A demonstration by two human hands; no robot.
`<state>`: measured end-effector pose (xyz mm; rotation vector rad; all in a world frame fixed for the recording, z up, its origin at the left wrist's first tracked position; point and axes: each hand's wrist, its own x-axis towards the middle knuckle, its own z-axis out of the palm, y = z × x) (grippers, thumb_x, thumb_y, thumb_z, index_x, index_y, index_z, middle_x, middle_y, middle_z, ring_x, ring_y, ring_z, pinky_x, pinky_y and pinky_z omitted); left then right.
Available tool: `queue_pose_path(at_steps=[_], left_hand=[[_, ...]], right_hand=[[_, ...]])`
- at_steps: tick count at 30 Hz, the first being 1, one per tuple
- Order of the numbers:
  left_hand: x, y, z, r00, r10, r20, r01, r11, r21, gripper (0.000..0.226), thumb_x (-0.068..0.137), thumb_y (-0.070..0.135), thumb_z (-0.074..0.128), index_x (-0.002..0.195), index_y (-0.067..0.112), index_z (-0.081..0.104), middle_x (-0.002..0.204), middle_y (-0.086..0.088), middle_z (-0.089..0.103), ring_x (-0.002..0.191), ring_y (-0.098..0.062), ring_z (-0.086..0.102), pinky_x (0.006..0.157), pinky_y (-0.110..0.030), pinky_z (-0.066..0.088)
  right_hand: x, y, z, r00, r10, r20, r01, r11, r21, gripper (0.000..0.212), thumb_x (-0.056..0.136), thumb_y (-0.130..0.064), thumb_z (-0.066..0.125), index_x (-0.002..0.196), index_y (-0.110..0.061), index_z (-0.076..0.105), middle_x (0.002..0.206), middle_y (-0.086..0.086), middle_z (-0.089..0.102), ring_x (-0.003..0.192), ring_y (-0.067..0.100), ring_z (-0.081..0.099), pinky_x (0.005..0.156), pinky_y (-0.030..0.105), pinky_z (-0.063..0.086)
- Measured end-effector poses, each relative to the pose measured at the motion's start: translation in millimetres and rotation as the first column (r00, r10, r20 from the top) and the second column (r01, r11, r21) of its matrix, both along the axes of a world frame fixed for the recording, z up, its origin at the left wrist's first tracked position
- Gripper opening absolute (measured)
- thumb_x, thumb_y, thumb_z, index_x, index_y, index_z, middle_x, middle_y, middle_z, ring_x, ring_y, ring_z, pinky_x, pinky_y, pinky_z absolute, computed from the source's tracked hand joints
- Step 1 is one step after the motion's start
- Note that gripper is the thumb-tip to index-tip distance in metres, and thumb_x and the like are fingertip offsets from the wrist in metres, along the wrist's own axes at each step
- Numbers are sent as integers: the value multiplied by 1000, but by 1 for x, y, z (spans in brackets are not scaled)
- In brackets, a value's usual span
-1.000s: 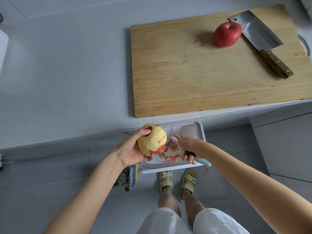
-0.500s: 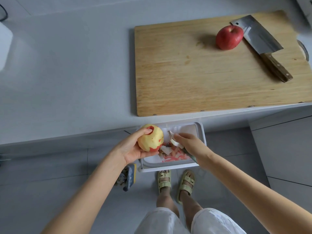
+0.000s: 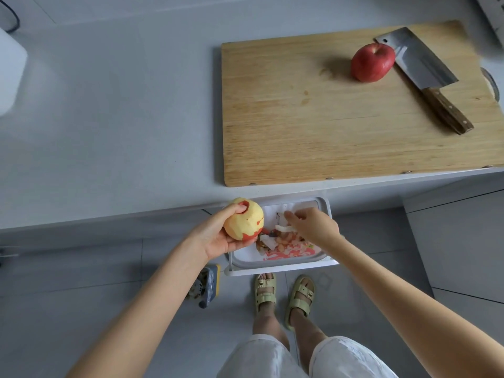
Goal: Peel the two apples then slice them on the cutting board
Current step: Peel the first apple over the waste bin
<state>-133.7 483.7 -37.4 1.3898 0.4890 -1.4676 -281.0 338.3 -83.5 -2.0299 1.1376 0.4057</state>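
A pale grey countertop (image 3: 109, 118) sits above grey cabinet fronts (image 3: 458, 241) and a grey tiled floor (image 3: 81, 309), evenly lit.

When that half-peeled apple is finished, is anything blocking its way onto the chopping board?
Nothing visible does. The left hand holds the half-peeled apple just off the counter edge, and the near part of the cutting board is bare. The red apple and the cleaver lie together at its far right corner, out of the path.

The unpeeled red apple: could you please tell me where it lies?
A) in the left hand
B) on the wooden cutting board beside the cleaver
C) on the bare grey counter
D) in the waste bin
B: the unpeeled red apple sits on the cutting board next to the cleaver.
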Motion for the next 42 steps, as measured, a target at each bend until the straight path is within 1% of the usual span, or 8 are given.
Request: queue_pose_path(at_steps=[2, 5, 9, 18, 25, 28, 38, 42], left_hand=[[-1, 0, -1, 1000, -2, -21, 2, 1000, 12, 38, 74, 22, 73, 107, 13, 58, 104, -22, 62, 78, -34, 69, 57, -37, 59], [-3, -1, -3, 998, -25, -49, 26, 1000, 4, 42, 74, 25, 72, 110, 9, 57, 92, -21, 68, 69, -31, 71, 53, -33, 57], [-8, -5, -2, 992, -100, -71, 97, 994, -48, 40, 71, 35, 69, 103, 13, 61, 79, -12, 72, 69, -26, 71, 54, -29, 56], [7, 18, 2, 967, -99, -233, 71, 990, -124, 52, 66, 34, 66, 108, 6, 58, 85, -26, 68, 62, -32, 65, 44, -27, 52], [8, 13, 2, 967, -56, -247, -2, 973, -229, 46, 70, 26, 69, 110, 7, 58, 89, -25, 68, 70, -33, 64, 57, -38, 55], [5, 12, 2, 963, -55, -263, -25, 956, -294, 51, 64, 21, 76, 111, 6, 59, 94, -27, 67, 78, -38, 67, 66, -48, 57], [0, 7, 2, 978, -186, -93, 157, 954, -257, 44, 70, 28, 70, 109, 10, 61, 97, -21, 70, 80, -37, 69, 55, -30, 54], [-1, 7, 3, 978, -200, -54, 181, 952, -245, 50, 67, 31, 72, 110, 9, 58, 92, -21, 71, 75, -35, 69, 53, -29, 53]], right_hand=[[-1, 1, 9, 978, -55, 202, 41, 996, 75, 43, 95, -43, 45, 71, -14, 64, 51, -6, 50, 44, 10, 40, 48, 23, 28], [1, 14, 26, 860, 195, 472, -27, 941, -339, 33, 93, -35, 55, 69, -15, 65, 53, -7, 53, 47, 13, 48, 48, 25, 33], [12, 25, 37, 718, 531, 451, -64, 695, -716, 26, 88, -27, 62, 66, -14, 65, 57, 0, 55, 50, 22, 50, 49, 33, 38], [-6, -5, 14, 776, 478, 412, -134, 762, -633, 29, 88, -27, 62, 63, -12, 67, 54, 1, 56, 47, 24, 54, 50, 32, 42], [1, 7, 34, 713, 331, 618, 3, 880, -475, 33, 92, -34, 51, 79, -10, 70, 64, -1, 60, 54, 21, 55, 56, 36, 46], [7, 14, 47, 669, 392, 632, -7, 853, -521, 36, 93, -35, 47, 80, -11, 70, 64, -1, 59, 55, 21, 55, 55, 34, 42], [23, 4, 64, 611, 632, 477, -136, 677, -723, 29, 92, -30, 52, 75, -14, 69, 62, 0, 55, 52, 22, 47, 56, 35, 36], [22, 1, 62, 608, 623, 492, -130, 690, -712, 31, 93, -30, 51, 74, -13, 69, 61, 0, 55, 52, 22, 47, 55, 36, 37]])
